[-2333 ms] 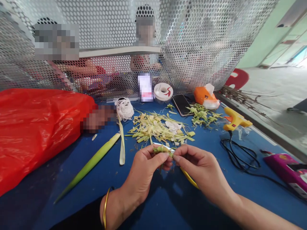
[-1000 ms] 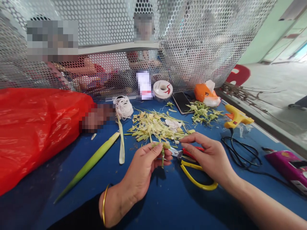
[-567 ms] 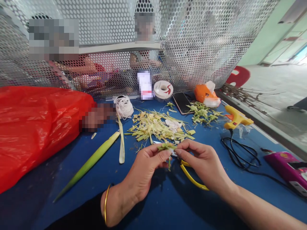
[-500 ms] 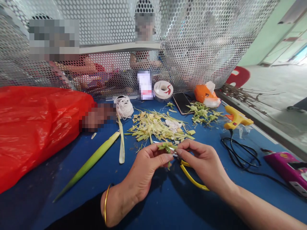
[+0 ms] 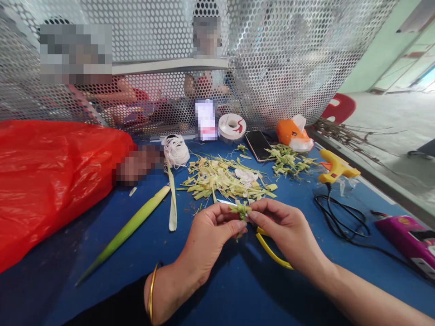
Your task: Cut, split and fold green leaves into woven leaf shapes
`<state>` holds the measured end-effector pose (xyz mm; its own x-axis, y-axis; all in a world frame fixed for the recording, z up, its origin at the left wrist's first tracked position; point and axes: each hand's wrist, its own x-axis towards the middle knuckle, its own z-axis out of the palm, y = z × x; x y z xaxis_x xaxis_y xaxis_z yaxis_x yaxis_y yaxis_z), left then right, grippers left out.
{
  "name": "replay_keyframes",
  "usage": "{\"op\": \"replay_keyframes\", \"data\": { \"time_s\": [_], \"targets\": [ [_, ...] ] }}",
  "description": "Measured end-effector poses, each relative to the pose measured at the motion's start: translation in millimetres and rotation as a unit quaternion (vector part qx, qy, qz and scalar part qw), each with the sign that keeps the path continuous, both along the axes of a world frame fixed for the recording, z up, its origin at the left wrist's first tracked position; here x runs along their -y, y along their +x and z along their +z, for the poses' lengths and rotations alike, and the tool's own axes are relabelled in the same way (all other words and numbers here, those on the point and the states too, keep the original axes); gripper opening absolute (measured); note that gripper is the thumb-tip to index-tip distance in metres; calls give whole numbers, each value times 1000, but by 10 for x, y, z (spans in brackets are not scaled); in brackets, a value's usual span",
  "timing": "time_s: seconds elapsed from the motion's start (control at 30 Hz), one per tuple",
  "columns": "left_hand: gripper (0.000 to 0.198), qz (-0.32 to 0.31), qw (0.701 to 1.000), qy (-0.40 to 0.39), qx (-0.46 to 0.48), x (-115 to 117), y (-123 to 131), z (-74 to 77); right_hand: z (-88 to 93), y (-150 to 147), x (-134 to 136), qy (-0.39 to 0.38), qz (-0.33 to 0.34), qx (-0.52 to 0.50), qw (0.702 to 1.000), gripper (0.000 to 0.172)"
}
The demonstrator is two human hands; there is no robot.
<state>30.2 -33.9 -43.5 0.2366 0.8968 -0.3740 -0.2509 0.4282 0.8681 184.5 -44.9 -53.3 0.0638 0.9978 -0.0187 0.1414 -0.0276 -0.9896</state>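
Note:
Between my fingertips is a small star-like piece of folded green leaf. My left hand pinches it from the left with thumb and fingers, and a short end hangs below. Closed at the thumb and forefinger, my right hand grips its right side. Scissors with yellow handles lie on the table beneath my hands; part of a blade shows beyond my left fingers and the pivot is hidden. Just past my hands spreads a heap of pale leaf scraps.
A long green leaf bud and a red plastic bag lie left. Finished-looking leaf pieces, a phone, a yellow glue gun and a purple power strip lie right. People sit behind the perforated metal screen.
The leaf piece has turned and shifted slightly right between my fingers. More of the scissors' blade shows behind my left hand.

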Motion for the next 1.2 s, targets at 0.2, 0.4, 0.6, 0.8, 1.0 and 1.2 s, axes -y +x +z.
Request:
{"op": "replay_keyframes", "data": {
  "time_s": [0.2, 0.4, 0.6, 0.8, 1.0, 1.2],
  "targets": [
    [14, -15, 999, 19, -25, 19, 4, 4, 17, -5, 1, -1, 6, -14, 1000, 21],
    [16, -39, 994, 69, -72, 11, -20, -37, -14, 10, 16, 0, 26, -2, 1000, 21],
    [19, -39, 975, 163, -148, -1, -49, -52, -30, 16, 36, -16, 41, -1, 999, 22],
    [20, -40, 972, 174, -152, -4, -54, -47, -20, 18, 35, -24, 40, -6, 999, 23],
    [11, -46, 992, 87, -82, -6, -18, -48, 19, 2, 10, -11, 27, 9, 1000, 24],
    [18, -7, 1000, 7, -6, -13, -1, -8, 44, 51, -12, -24, 24, -63, 997, 32]
  ]
}}
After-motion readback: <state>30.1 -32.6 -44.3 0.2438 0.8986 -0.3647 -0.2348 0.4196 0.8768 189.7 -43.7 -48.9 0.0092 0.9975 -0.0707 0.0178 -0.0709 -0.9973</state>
